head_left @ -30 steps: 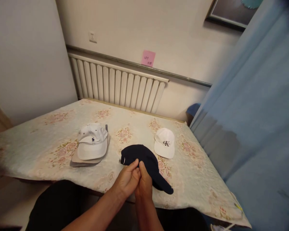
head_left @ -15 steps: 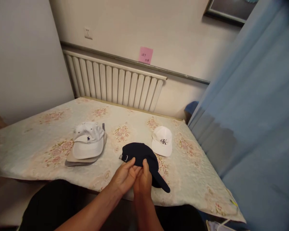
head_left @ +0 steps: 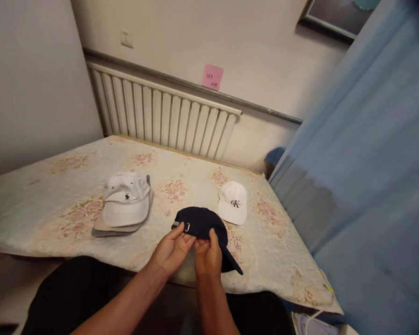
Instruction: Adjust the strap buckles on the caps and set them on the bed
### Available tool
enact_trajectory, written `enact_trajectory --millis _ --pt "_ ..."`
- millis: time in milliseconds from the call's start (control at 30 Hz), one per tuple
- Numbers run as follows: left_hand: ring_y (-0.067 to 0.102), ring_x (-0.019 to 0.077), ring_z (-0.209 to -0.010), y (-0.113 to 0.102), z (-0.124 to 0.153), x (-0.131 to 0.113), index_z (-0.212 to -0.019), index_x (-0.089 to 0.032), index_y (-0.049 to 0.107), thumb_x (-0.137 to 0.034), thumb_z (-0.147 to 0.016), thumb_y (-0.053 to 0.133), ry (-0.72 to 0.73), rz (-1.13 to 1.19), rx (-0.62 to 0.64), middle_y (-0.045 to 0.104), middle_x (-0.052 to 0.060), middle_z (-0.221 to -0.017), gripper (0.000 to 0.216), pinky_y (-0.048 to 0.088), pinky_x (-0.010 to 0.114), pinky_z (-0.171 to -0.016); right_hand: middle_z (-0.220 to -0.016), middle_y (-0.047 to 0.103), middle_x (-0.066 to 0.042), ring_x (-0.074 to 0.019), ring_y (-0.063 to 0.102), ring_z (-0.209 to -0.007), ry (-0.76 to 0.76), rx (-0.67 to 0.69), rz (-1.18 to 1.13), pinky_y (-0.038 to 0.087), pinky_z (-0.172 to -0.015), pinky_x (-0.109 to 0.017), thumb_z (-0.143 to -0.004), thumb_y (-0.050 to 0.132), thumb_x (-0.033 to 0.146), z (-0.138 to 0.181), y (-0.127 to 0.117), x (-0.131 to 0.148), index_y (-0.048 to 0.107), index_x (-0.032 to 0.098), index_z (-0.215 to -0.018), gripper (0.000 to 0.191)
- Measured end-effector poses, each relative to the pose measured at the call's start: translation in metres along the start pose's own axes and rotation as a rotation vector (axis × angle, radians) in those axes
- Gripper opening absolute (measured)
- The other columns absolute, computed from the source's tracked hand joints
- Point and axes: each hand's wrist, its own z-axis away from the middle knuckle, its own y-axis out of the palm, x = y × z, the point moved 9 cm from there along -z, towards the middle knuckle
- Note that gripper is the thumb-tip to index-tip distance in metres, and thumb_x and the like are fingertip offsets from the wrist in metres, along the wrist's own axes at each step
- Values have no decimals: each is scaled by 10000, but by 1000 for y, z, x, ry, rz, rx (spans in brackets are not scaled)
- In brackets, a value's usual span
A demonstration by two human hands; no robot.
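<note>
A dark navy baseball cap [head_left: 204, 222] is held between both hands above the bed's near edge, its brim pointing down to the right. My left hand [head_left: 172, 249] pinches the back rim close to the metal strap buckle. My right hand [head_left: 208, 253] grips the rim nearer the brim, thumb on the outside and fingers underneath. To the left lies a white cap [head_left: 125, 211] with a small dark emblem, on top of a beige-grey cap [head_left: 103, 225]. Beyond the navy cap on the right rests another white cap [head_left: 233, 202] with CK lettering.
The bed has a flowered cover [head_left: 176, 172]. Behind it a white radiator [head_left: 164, 111] runs along the wall, with a pink note [head_left: 212, 77] above. A blue curtain [head_left: 328, 153] hangs on the right. Below the near right corner is a white-edged container [head_left: 314, 323].
My left hand has slid left along the navy cap's rim toward the strap buckle, so the hands are farther apart. The cap has turned slightly, and the view has shifted a little.
</note>
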Motion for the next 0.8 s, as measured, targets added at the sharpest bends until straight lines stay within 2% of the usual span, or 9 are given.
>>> enact_trajectory --millis 133,367,533,667,800 --pt "691 177 -896 -2 2 -7 -1080 -103 594 -103 -920 426 20 37 -7 719 111 -935 231 551 342 -865 -929 743 -56 -172 689 -857 22 16 -55 524 -855 -342 -786 627 332 0 1 -3 651 171 -986 257" --pt "698 177 -862 -2 3 0 -1056 -94 605 -88 -911 442 -24 25 9 728 93 -878 218 542 340 -877 -1030 724 -60 -180 656 -988 -33 153 33 450 -993 -359 -791 611 351 8 24 2 670 168 -1010 292" --pt "695 165 -860 -3 3 -7 -1035 -99 609 -79 -909 435 19 44 -8 729 92 -898 215 542 333 -867 -959 740 -70 -195 668 -947 -7 109 53 472 -953 -381 -784 614 332 7 20 3 689 162 -943 244" --pt "696 161 -847 -2 6 -13 -1041 -109 611 -89 -909 444 47 37 -28 730 88 -905 214 540 335 -870 -977 734 -83 -203 669 -944 -19 95 37 485 -923 -409 -790 609 344 5 17 6 668 164 -1002 285" --pt "693 173 -862 4 8 -11 -1048 -109 615 -105 -913 445 43 2 -5 726 97 -919 217 530 347 -888 -1000 726 -100 -214 662 -963 -52 118 68 478 -930 -416 -800 597 377 11 24 8 670 153 -1005 312"
